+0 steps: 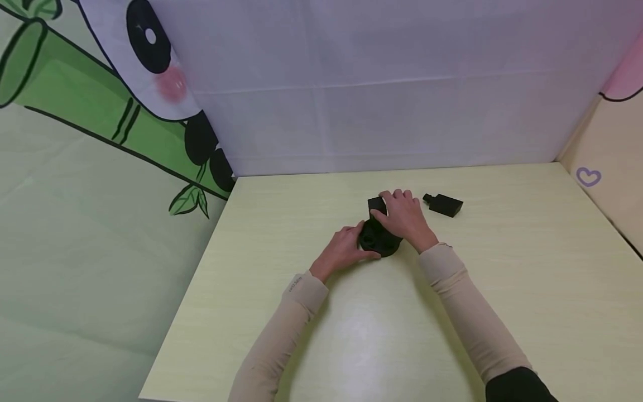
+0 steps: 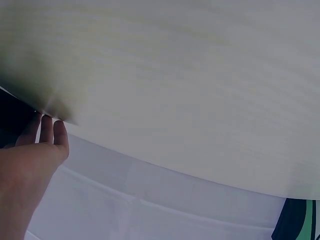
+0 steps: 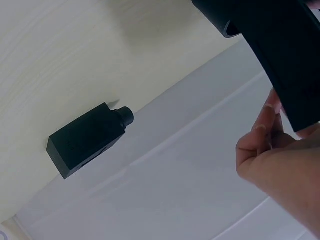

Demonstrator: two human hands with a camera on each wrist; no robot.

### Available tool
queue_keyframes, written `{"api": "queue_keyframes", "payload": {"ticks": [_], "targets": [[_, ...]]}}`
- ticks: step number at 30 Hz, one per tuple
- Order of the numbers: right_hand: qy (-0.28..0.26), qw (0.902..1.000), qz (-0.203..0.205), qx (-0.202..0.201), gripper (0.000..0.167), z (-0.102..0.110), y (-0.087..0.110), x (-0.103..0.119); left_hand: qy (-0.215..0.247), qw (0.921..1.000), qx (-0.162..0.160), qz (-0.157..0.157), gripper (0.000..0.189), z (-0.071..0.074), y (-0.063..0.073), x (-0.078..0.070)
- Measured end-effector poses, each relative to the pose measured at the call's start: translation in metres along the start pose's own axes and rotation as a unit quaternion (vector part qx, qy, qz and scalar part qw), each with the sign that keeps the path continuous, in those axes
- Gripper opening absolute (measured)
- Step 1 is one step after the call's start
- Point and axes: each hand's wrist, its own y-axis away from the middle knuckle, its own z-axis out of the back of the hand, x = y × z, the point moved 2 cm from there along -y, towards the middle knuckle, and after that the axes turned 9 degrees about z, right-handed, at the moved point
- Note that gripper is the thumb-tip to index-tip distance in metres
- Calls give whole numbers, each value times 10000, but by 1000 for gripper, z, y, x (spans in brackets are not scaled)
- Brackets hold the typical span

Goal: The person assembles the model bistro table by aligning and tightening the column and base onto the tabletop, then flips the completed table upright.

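Note:
Both hands are on one black object [image 1: 378,241] at the middle of the table, made of a rounded part and a rectangular block part; its exact kind I cannot tell. My left hand [image 1: 345,248] holds the rounded part from the left, thumb in front and fingers behind. From the right, my right hand [image 1: 403,216] grips the block part between thumb and fingers; in the right wrist view this long block [image 3: 292,65] covers some fingertips. In the left wrist view, the left hand [image 2: 37,150] touches the dark edge of the object.
Right of the hands a smaller black block [image 1: 445,205] with a short round neck lies on its side on the pale wooden table [image 1: 281,223]. Behind the table hangs a pale lilac cloth [image 1: 382,123], and a printed green cloth [image 1: 90,223] hangs at the left.

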Motion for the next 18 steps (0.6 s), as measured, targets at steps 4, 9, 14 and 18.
{"api": "queue_keyframes", "payload": {"ticks": [4, 9, 14, 18], "targets": [[-52, 9997, -180, -160, 58, 2, 0, 1, -2, 10000, -7, -36, 97, 1, 0, 1], [-85, 9997, -148, -149, 60, 2, 2, 0, 22, 10000, -38, -56, 94, -1, -1, 0], [-92, 9997, -152, -181, 56, 3, 3, -1, 20, 10000, -37, -39, 94, -1, -2, -1], [-84, 9994, -196, -277, 56, 2, 3, -2, -17, 10000, -36, -35, 95, -1, -1, -1]]}}
